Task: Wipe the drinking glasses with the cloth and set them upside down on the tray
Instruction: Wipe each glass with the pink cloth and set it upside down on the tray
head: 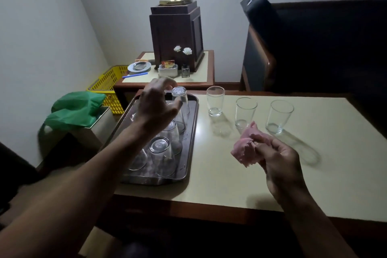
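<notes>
Now: left hand [156, 103] fingers spread, by upturned glass [181, 100]; right hand [278, 158] fingers clamp cloth [244, 148].

A tray [189, 153] lies on the left part of the table [230, 184], in the frame's centre. Upside-down glasses [162, 156] stand on it in rows. Right of the tray, three upright glasses [215, 100] stand in a line across the table. A basket [106, 88] sits at middle left, behind a bin [98, 130].

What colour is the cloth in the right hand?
Pink; the cloth shows best in the head view.
</notes>
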The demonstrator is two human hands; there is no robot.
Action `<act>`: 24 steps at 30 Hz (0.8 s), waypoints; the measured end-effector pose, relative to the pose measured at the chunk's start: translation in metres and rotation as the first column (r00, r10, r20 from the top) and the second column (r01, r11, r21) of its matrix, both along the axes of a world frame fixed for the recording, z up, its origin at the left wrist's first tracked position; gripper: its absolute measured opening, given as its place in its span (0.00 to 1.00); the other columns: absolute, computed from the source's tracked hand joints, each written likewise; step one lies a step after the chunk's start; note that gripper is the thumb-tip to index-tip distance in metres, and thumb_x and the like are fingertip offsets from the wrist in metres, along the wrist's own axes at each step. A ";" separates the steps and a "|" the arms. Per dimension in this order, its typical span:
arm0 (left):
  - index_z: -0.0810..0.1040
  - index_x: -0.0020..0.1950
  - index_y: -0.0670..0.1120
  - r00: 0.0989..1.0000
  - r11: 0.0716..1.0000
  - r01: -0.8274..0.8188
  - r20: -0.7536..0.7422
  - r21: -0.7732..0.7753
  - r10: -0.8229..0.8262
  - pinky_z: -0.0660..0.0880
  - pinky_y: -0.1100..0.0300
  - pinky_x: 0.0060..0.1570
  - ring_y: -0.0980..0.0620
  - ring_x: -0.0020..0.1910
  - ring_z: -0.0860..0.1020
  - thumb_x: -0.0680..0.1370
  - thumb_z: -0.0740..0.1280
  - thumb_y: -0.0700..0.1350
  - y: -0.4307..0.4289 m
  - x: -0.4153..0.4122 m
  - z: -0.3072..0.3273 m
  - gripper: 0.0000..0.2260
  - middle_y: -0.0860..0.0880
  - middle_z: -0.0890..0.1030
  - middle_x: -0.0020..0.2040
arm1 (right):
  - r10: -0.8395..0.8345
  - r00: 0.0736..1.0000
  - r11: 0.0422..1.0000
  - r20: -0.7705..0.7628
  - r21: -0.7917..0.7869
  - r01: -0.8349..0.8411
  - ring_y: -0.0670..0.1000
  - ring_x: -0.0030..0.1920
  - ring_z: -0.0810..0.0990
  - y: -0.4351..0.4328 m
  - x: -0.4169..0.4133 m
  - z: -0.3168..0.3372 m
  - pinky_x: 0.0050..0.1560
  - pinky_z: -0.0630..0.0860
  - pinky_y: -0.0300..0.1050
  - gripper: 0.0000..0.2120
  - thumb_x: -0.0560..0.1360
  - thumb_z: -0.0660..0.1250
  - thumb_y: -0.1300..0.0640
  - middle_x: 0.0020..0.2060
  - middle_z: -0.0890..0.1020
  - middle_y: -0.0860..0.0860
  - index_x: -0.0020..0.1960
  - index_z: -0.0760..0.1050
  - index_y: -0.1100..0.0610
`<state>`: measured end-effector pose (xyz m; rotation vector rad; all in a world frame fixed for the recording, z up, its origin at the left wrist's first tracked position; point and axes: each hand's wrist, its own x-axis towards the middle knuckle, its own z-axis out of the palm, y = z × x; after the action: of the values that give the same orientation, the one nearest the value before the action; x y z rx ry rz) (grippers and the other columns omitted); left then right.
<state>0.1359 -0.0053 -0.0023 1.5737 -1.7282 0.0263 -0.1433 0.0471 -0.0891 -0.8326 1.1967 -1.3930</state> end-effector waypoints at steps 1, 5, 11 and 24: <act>0.81 0.59 0.43 0.999 0.999 0.053 0.013 -0.003 -0.053 0.79 0.55 0.49 0.48 0.50 0.81 0.75 0.75 0.42 0.001 -0.020 0.000 0.14 0.45 0.83 0.54 | -0.023 1.000 1.000 -0.001 0.006 0.023 0.53 0.52 0.87 -0.001 -0.004 -0.002 0.51 0.80 0.45 0.11 0.79 0.68 0.68 0.50 0.89 0.52 0.57 0.85 0.57; 0.78 0.63 0.48 0.978 0.959 0.168 -0.158 0.228 -0.134 0.77 0.57 0.49 0.52 0.52 0.79 0.75 0.76 0.45 -0.017 -0.092 -0.023 0.18 0.51 0.81 0.54 | -0.087 0.995 0.996 0.054 0.025 0.086 0.46 0.44 0.87 -0.003 -0.022 -0.005 0.50 0.79 0.43 0.09 0.80 0.70 0.67 0.42 0.89 0.49 0.51 0.86 0.56; 0.65 0.78 0.47 0.911 0.832 0.173 -0.407 0.527 0.068 0.76 0.49 0.65 0.45 0.68 0.75 0.68 0.82 0.55 -0.078 -0.159 -0.100 0.44 0.43 0.74 0.72 | -0.077 0.986 0.995 0.147 0.077 0.066 0.53 0.58 0.85 -0.009 -0.066 -0.002 0.56 0.83 0.59 0.15 0.83 0.64 0.67 0.56 0.88 0.49 0.58 0.84 0.51; 0.80 0.62 0.47 0.591 0.791 0.470 -0.805 0.392 0.048 0.80 0.53 0.52 0.47 0.51 0.85 0.67 0.82 0.50 -0.059 -0.171 -0.111 0.26 0.43 0.86 0.53 | -0.103 0.981 0.995 0.165 0.034 0.098 0.54 0.56 0.88 -0.010 -0.096 0.002 0.46 0.85 0.46 0.10 0.85 0.62 0.61 0.54 0.88 0.56 0.57 0.82 0.54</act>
<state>-0.0351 -0.0641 -0.1137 1.3814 -1.1991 -1.2720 -0.2389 0.0373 -0.0875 -0.6315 1.1373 -1.4958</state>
